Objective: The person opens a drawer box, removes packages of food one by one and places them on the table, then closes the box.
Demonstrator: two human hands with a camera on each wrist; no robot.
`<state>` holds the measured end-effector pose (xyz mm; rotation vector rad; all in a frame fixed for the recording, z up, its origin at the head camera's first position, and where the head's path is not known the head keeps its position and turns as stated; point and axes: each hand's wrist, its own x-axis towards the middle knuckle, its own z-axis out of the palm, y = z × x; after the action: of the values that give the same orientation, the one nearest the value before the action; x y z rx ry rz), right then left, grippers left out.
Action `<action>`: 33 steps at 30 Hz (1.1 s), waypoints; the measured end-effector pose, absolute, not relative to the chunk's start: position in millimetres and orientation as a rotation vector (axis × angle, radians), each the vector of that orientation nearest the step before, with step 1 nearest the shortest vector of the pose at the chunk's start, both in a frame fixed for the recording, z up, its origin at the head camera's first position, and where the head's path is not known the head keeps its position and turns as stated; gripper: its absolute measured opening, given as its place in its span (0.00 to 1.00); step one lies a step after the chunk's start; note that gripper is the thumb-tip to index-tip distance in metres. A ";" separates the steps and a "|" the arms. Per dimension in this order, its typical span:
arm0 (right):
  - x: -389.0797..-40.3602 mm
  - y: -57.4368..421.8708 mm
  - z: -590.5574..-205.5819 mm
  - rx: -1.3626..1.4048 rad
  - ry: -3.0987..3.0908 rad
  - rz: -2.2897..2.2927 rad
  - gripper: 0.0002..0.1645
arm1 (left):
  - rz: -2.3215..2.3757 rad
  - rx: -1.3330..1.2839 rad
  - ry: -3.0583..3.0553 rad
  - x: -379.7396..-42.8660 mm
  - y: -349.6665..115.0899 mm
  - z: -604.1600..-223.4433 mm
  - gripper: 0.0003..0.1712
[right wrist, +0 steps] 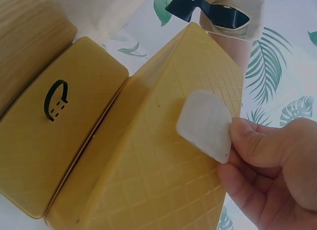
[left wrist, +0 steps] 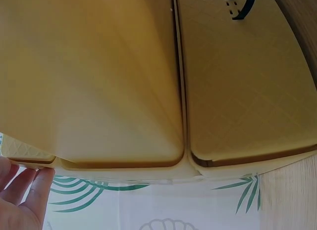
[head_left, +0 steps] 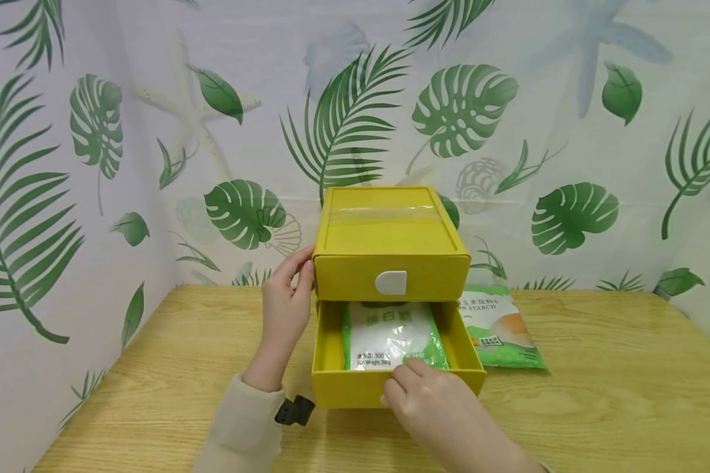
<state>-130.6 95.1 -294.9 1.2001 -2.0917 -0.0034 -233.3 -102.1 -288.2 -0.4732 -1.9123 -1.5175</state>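
Level guiding likely suited the lower-centre drawer.
Left hand, fingers nearly straight, braced the central cabinet; right hand pinched the white tab.

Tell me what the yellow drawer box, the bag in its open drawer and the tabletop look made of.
Yellow drawer box: probably satin molded plastic, with rounded edges and embossed diamond pattern.
Bag: likely glossy plastic film, given its bright, broken highlights.
Tabletop: wood or wood-look laminate; grain shows, but which is unclear.
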 end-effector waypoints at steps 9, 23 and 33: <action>-127.7 95.9 -293.8 1.215 -2.076 -0.039 0.10 | -1.523 -0.473 -1.918 -233.2 -101.4 -287.3 0.16; -128.3 92.9 -303.0 1.217 -1.936 -0.055 0.26 | -1.506 -0.459 -1.935 -233.7 -102.5 -288.3 0.15; -127.4 92.1 -303.5 1.219 -1.928 -0.072 0.26 | -1.509 -0.449 -1.947 -234.4 -103.1 -289.0 0.16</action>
<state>-127.4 92.1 -303.5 1.2190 -1.9282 -0.0721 -234.4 -103.1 -289.0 -0.4486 -1.9467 -1.5089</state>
